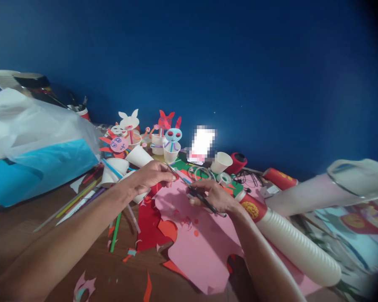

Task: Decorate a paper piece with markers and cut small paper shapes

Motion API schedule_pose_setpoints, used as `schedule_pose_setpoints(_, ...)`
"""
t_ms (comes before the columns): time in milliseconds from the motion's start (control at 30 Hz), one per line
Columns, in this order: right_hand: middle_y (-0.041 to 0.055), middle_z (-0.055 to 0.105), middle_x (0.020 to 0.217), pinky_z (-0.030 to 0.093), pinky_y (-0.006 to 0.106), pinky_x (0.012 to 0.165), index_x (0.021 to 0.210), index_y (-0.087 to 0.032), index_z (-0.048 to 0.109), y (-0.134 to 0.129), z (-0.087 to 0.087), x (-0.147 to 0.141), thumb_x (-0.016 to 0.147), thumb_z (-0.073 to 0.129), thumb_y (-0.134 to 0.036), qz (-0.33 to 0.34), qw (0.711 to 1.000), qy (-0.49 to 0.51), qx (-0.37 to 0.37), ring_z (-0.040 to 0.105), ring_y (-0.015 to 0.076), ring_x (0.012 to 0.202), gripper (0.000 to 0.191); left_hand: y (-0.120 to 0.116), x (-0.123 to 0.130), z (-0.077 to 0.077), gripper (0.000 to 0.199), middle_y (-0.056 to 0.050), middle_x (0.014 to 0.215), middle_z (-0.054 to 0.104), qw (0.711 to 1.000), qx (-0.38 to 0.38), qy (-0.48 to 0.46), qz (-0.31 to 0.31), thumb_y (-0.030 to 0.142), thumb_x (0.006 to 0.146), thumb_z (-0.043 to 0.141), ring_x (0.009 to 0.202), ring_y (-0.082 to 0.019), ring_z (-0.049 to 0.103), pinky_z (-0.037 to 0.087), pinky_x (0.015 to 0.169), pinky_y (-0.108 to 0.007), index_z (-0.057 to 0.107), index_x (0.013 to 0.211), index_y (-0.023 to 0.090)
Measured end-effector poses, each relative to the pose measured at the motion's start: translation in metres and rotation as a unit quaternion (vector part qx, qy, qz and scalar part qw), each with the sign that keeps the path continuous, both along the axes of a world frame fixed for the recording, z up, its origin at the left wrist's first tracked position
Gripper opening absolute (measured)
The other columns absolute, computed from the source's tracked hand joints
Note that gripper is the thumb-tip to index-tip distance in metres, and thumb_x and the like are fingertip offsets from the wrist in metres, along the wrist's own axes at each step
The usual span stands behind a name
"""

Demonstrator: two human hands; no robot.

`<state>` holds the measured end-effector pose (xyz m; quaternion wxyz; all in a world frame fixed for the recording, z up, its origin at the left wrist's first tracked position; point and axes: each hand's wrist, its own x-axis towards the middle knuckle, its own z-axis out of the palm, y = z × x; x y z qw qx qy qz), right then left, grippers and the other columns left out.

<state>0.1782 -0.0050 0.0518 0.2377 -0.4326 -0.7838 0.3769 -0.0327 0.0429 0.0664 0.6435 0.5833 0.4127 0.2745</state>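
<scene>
My right hand [212,195] is closed on black-handled scissors [203,199], whose blades point up and left toward my left hand. My left hand [156,174] is closed, thumb and fingers pinched together near the blade tips; a small reddish bit shows at the fingertips, too small to make out. Both hands are above a large pink paper sheet [204,251] with cut edges and small red and pink scraps on it. Red paper [148,226] lies under its left side.
Paper-cup figures with animal heads [173,136] stand at the back beside a bright blurred screen [203,142]. A stack of paper cups [299,239] lies right. Straws [78,201] and a plastic bag [40,126] are left. White tape [224,179] lies behind my right hand.
</scene>
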Motion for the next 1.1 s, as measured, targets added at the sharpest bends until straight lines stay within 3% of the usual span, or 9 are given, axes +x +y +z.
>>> schedule_pose_setpoints(267, 0.002, 0.061, 0.071, 0.041, 0.025, 0.055, 0.091, -0.016, 0.063, 0.001, 0.005, 0.007, 0.07, 0.061, -0.041, -0.04, 0.998, -0.012, -0.042, 0.054, 0.014, 0.061, 0.032, 0.0, -0.002, 0.004, 0.013, -0.002, 0.049, 0.057, 1.0, 0.013, -0.003, -0.001, 0.021, 0.064, 0.06, 0.049, -0.01, 0.048, 0.035, 0.054, -0.025, 0.06, 0.053, 0.014)
schedule_pose_setpoints(467, -0.0022, 0.058, 0.063, 0.038, 0.022, 0.051, 0.097, -0.019, 0.055, -0.008, 0.001, 0.006, 0.069, 0.062, -0.039, -0.117, 0.991, -0.001, -0.066, 0.049, 0.0111, 0.053, 0.035, -0.003, 0.0, 0.003, 0.016, -0.002, 0.056, 0.059, 0.999, 0.026, -0.032, 0.024, 0.024, 0.068, 0.058, 0.054, -0.01, 0.051, 0.036, 0.056, -0.024, 0.059, 0.055, 0.014)
schedule_pose_setpoints(633, -0.003, 0.058, 0.064, 0.038, 0.023, 0.054, 0.105, -0.023, 0.05, -0.052, 0.003, 0.022, 0.069, 0.061, -0.031, -0.145, 0.984, -0.085, -0.061, 0.051, 0.013, 0.056, 0.038, -0.011, 0.013, -0.003, 0.012, -0.001, 0.06, 0.06, 0.99, 0.002, -0.106, 0.09, 0.025, 0.066, 0.061, 0.058, -0.01, 0.052, 0.039, 0.062, -0.024, 0.062, 0.062, 0.014)
schedule_pose_setpoints(767, 0.0027, 0.062, 0.084, 0.04, 0.028, 0.065, 0.105, -0.026, 0.053, -0.098, -0.004, 0.036, 0.066, 0.059, -0.022, -0.198, 0.96, -0.197, -0.037, 0.056, 0.0195, 0.075, 0.04, -0.023, 0.026, -0.013, 0.01, 0.0, 0.061, 0.06, 0.978, -0.074, -0.166, 0.102, 0.024, 0.065, 0.062, 0.059, -0.01, 0.054, 0.041, 0.063, -0.025, 0.062, 0.064, 0.014)
schedule_pose_setpoints(933, 0.0022, 0.063, 0.087, 0.039, 0.031, 0.074, 0.102, -0.028, 0.06, -0.122, -0.007, 0.05, 0.067, 0.058, -0.019, -0.138, 0.963, -0.231, -0.028, 0.055, 0.0206, 0.081, 0.035, -0.035, 0.035, -0.019, 0.011, -0.001, 0.063, 0.059, 0.976, -0.116, -0.166, 0.083, 0.025, 0.066, 0.061, 0.062, -0.011, 0.054, 0.042, 0.062, -0.024, 0.062, 0.064, 0.014)
schedule_pose_setpoints(1033, 0.0026, 0.064, 0.086, 0.04, 0.03, 0.07, 0.099, -0.028, 0.063, -0.123, 0.0, 0.056, 0.072, 0.057, -0.024, -0.109, 0.969, -0.218, -0.035, 0.056, 0.0198, 0.077, 0.028, -0.041, 0.038, -0.02, 0.013, -0.001, 0.065, 0.059, 0.978, -0.12, -0.157, 0.064, 0.026, 0.068, 0.059, 0.062, -0.01, 0.054, 0.042, 0.063, -0.024, 0.062, 0.063, 0.014)
schedule_pose_setpoints(1100, 0.0032, 0.064, 0.084, 0.04, 0.03, 0.067, 0.091, -0.026, 0.066, -0.121, 0.003, 0.06, 0.075, 0.056, -0.029, -0.123, 0.975, -0.182, -0.035, 0.056, 0.019, 0.072, 0.019, -0.044, 0.039, -0.021, 0.013, 0.0, 0.065, 0.06, 0.98, -0.122, -0.148, 0.056, 0.026, 0.069, 0.058, 0.061, -0.01, 0.053, 0.042, 0.064, -0.024, 0.062, 0.064, 0.015)
